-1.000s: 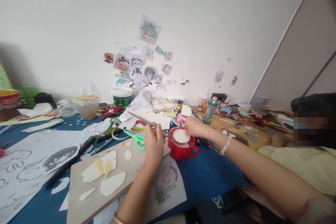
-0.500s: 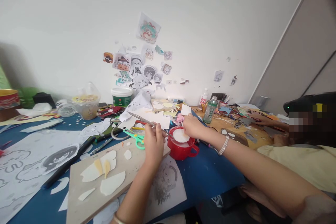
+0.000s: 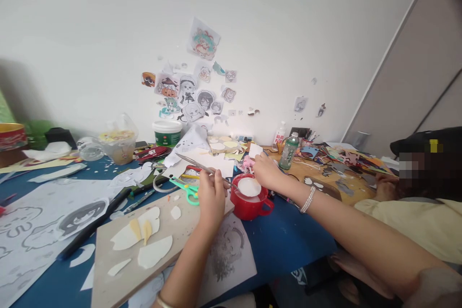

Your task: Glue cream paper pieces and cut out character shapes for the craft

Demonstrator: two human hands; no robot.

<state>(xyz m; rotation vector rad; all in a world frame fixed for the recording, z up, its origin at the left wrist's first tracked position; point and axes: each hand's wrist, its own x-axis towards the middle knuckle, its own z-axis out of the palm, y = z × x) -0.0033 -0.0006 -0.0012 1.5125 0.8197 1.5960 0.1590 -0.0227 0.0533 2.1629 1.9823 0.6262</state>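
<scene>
My left hand (image 3: 212, 199) is closed around a long, slim, pointed metal tool (image 3: 191, 161), whose exact kind I cannot make out. One end points up to the left, and the other reaches the rim of a red mug (image 3: 246, 209). Inside the mug's mouth shows a white round surface (image 3: 249, 186). Over the mug's back right side is my right hand (image 3: 269, 172), fingers curled and fingertips partly hidden, so what they hold does not show. Left of my left hand lie green scissors (image 3: 191, 194) and a board (image 3: 169, 262) bearing white cut pieces (image 3: 155, 251) and yellow strips.
A green bottle (image 3: 289, 151) stands behind my right wrist. White-lidded tub (image 3: 167, 134) and plastic cup (image 3: 118, 147) are at the back. Printed sheets (image 3: 29, 231) cover the left. At the right sits a co-worker, whose hand (image 3: 386, 186) is by paper scraps.
My right hand has lifted slightly off the white round surface and shifted right. My left hand stays put with the tool. The co-worker's reaching hand has drawn back from the papers.
</scene>
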